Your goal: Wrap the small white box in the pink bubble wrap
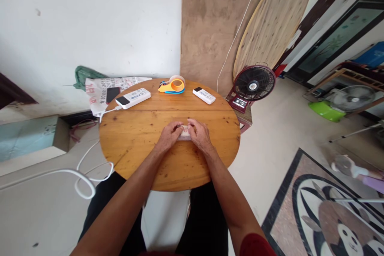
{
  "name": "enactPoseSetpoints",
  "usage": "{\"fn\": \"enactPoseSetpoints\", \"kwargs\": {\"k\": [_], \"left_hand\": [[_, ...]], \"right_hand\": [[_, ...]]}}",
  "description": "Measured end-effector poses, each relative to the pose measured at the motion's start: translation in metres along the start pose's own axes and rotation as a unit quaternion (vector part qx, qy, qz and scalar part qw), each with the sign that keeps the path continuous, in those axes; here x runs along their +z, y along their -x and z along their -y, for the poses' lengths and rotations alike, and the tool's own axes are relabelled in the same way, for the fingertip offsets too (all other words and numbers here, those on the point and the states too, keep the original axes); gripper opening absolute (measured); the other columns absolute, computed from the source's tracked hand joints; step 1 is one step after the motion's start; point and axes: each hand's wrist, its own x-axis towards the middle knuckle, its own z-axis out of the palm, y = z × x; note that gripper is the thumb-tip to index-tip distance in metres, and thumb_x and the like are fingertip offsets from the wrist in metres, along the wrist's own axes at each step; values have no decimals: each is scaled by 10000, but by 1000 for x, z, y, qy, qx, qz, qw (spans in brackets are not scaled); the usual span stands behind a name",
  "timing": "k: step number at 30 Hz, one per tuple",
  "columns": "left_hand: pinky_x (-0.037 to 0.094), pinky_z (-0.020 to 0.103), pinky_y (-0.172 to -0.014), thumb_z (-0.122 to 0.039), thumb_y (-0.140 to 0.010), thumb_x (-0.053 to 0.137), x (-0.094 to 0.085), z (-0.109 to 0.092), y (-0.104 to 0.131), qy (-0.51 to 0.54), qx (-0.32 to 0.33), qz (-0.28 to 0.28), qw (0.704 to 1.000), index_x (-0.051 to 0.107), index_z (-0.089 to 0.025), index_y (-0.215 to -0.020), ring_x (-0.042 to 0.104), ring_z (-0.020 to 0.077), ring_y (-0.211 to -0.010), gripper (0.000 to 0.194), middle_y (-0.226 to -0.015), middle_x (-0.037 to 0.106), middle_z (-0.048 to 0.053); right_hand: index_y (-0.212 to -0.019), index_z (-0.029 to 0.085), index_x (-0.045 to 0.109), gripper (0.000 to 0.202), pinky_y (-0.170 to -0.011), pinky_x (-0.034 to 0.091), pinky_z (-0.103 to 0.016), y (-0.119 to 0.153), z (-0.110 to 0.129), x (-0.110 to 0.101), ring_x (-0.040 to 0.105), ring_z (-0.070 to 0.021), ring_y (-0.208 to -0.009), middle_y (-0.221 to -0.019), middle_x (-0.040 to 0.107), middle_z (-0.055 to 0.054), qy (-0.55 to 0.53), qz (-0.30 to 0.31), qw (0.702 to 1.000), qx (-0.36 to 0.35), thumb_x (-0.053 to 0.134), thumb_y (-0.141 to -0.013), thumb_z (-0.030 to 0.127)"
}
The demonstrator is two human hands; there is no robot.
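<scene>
On the round wooden table (132,128), both my hands hold a small pale rectangular block (185,137), its front side facing me. My left hand (171,134) grips the block's left end, thumb across its top. Closed on the right end is my right hand (199,133), its thumb also on top. Fingers and thumbs cover much of the block, so its exact kind does not show. Beyond the hands lie a yellow tape dispenser (164,87), a white power bank (136,99) with a white cable (109,111), and a smaller white power bank (204,95).
A dark red fan (253,86) stands past the table's right edge. The white cable loops (90,182) hang off the left side. A printed sack (96,92) sits between table and wall. At far right, a patterned floor panel (318,208) shows pandas.
</scene>
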Motion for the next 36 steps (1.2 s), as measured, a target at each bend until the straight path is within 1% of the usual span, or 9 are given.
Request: {"fn": "enactPoseSetpoints", "kwargs": {"k": [6, 9, 13, 16, 19, 24, 31, 36], "left_hand": [[492, 326, -811, -356, -798, 550, 1, 3, 0, 6, -6, -5, 1000, 684, -172, -982, 613, 194, -847, 293, -940, 699, 50], [493, 328, -814, -344, -797, 546, 1, 5, -1, 7, -7, 0, 1000, 684, -172, -984, 614, 194, -848, 290, -941, 698, 51], [486, 337, -854, -319, -800, 535, 0, 3, -1, 3, -3, -2, 1000, 691, -178, -980, 619, 202, -891, 278, -971, 701, 52], [482, 339, -842, -318, -821, 513, -1, 0, -1, 10, 3, 18, 1000, 693, -172, -998, 616, 203, -889, 292, -976, 704, 58], [482, 339, -838, -316, -825, 512, -1, 0, -1, 9, 4, 18, 1000, 695, -173, -998, 615, 204, -898, 289, -989, 706, 60], [486, 326, -811, -352, -808, 541, 0, 1, 0, 7, 7, 6, 1000, 687, -173, -966, 612, 200, -875, 279, -953, 701, 58], [489, 305, -750, -325, -758, 571, 0, 1, 1, 14, 11, 8, 1000, 682, -166, -943, 594, 175, -789, 268, -859, 680, 42], [481, 287, -702, -354, -735, 626, 3, 0, 2, 22, 23, 12, 999, 678, -156, -962, 582, 154, -741, 305, -872, 669, 45]], "right_hand": [[-1138, 215, 641, 298, -937, 425, -332, -1, 2, -3, 643, -201, -1018, -1054, 728, -44, -1, 14, 1000, 2, 456, -907, 181], [-1146, 213, 636, 334, -954, 429, -339, -1, 0, -3, 648, -201, -1035, -1059, 732, -40, -20, 13, 1000, -2, 468, -868, 136], [-1159, 209, 629, 372, -973, 439, -348, -1, -3, -3, 657, -206, -1048, -1084, 732, -42, -54, 16, 998, -3, 510, -819, 116], [-1118, 208, 647, 322, -974, 444, -352, -2, -1, -4, 660, -216, -1045, -1098, 728, -45, -62, 25, 998, -5, 563, -813, 147], [-1071, 218, 666, 247, -973, 444, -350, -2, 2, -6, 658, -217, -1038, -1102, 725, -39, -58, 29, 998, -1, 608, -831, 213], [-982, 228, 702, 161, -913, 464, -309, -3, 5, -7, 661, -190, -969, -1006, 739, -21, -66, 31, 997, -10, 580, -878, 245], [-906, 220, 727, 220, -851, 483, -285, -3, 4, -8, 661, -178, -897, -926, 744, -24, -85, 33, 996, -24, 507, -899, 235], [-891, 210, 726, 217, -805, 486, -278, -4, 1, -6, 663, -174, -837, -891, 745, -31, -106, 17, 994, -30, 509, -891, 229]]}}
